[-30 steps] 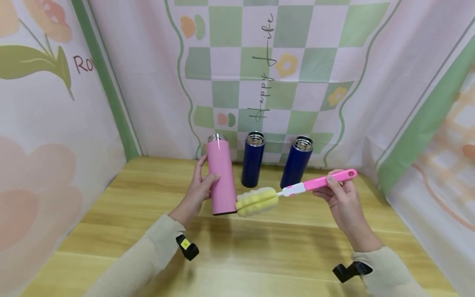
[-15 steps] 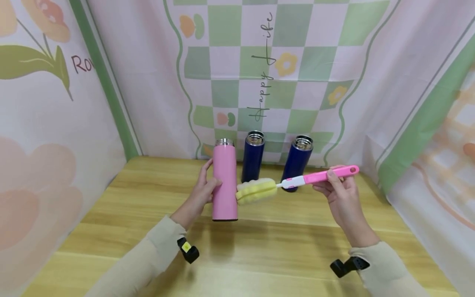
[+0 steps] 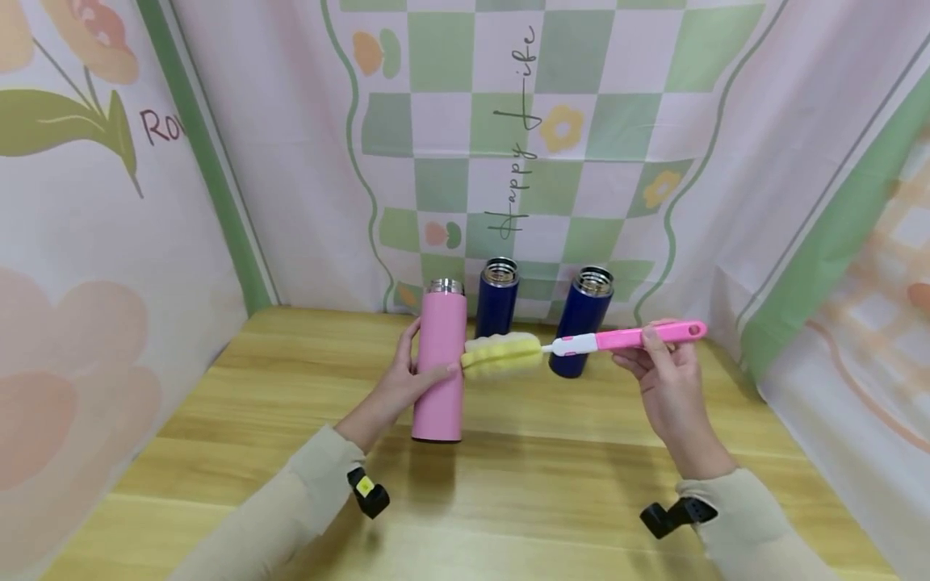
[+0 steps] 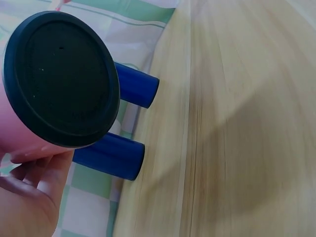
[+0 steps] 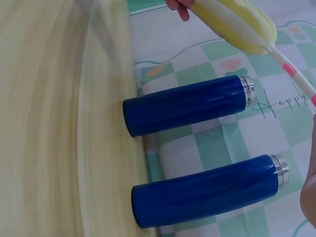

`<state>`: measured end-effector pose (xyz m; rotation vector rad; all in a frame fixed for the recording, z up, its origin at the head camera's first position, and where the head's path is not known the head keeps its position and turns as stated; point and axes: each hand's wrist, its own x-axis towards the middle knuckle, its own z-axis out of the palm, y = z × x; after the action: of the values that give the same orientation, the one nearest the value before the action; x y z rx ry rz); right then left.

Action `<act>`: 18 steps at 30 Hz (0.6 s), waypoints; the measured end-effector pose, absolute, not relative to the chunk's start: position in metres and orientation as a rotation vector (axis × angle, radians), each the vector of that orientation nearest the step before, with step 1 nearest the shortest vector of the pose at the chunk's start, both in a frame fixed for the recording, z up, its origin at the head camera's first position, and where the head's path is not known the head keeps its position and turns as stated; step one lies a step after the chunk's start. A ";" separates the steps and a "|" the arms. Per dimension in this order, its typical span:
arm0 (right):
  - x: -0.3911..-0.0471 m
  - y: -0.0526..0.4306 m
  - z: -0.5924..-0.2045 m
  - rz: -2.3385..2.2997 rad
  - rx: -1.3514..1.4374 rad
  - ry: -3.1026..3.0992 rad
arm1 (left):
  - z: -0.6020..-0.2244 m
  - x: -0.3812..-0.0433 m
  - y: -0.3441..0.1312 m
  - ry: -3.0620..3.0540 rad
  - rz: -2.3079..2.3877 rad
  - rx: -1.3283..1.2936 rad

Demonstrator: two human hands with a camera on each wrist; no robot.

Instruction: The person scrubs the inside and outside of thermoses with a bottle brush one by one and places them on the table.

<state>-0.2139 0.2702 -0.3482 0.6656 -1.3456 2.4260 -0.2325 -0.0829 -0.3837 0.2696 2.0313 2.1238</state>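
Note:
My left hand [image 3: 392, 394] grips a pink thermos bottle [image 3: 440, 403], its thumb lying across the front. The bottle is held upright off the table, with its bare metal neck on top; the left wrist view looks up at its black base [image 4: 61, 79]. With my right hand [image 3: 672, 395] I pinch the pink handle of a bottle brush [image 3: 581, 345]. Its yellow and white sponge head [image 3: 503, 356] points left and meets the pink bottle's right side near the left thumb tip. In the right wrist view, the sponge [image 5: 239, 24] is close to the left fingertips.
Two dark blue thermos bottles, a left one [image 3: 497, 303] and a right one [image 3: 584, 311], stand lidless at the back of the wooden table [image 3: 538, 500]. A patterned cloth [image 3: 617, 186] hangs right behind them. More cloth closes off both sides.
The pink bottle has moved slightly right and towards me. The brush head has moved up along its side, and the left thumb now reaches further across the bottle.

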 end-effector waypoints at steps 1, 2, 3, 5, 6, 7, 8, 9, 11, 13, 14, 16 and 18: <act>-0.214 0.270 -0.348 2.423 0.650 -1.339 | -0.384 -0.232 -0.083 2.032 2.120 0.271; -0.214 0.270 -0.347 2.420 0.636 -1.332 | -0.384 -0.232 -0.083 2.033 2.115 0.269; -0.215 0.270 -0.347 2.424 0.630 -1.322 | -0.384 -0.232 -0.083 2.036 2.109 0.265; -0.216 0.269 -0.345 2.418 0.605 -1.311 | -0.383 -0.232 -0.084 2.046 2.098 0.266; -0.216 0.269 -0.344 2.406 0.583 -1.318 | -0.383 -0.232 -0.084 2.053 2.092 0.260; -0.217 0.268 -0.343 2.403 0.567 -1.313 | -0.383 -0.232 -0.084 2.067 2.086 0.258; -0.217 0.268 -0.342 2.394 0.553 -1.315 | -0.383 -0.232 -0.085 2.083 2.082 0.256; -0.217 0.267 -0.341 2.384 0.536 -1.320 | -0.383 -0.232 -0.085 2.098 2.079 0.258; -0.218 0.266 -0.339 2.372 0.508 -1.320 | -0.383 -0.232 -0.086 2.130 2.069 0.246; -0.219 0.265 -0.336 2.371 0.481 -1.304 | -0.383 -0.232 -0.086 2.152 2.063 0.245; -0.220 0.265 -0.335 2.370 0.470 -1.295 | -0.383 -0.232 -0.087 2.157 2.063 0.247; -0.221 0.264 -0.333 2.373 0.445 -1.270 | -0.383 -0.232 -0.086 2.160 2.068 0.248; -0.222 0.263 -0.332 2.382 0.413 -1.234 | -0.382 -0.231 -0.086 2.153 2.082 0.259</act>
<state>-0.2224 0.2625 -0.3316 0.4128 -1.2336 2.3821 -0.2308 -0.0857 -0.3820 0.2593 2.1534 2.0816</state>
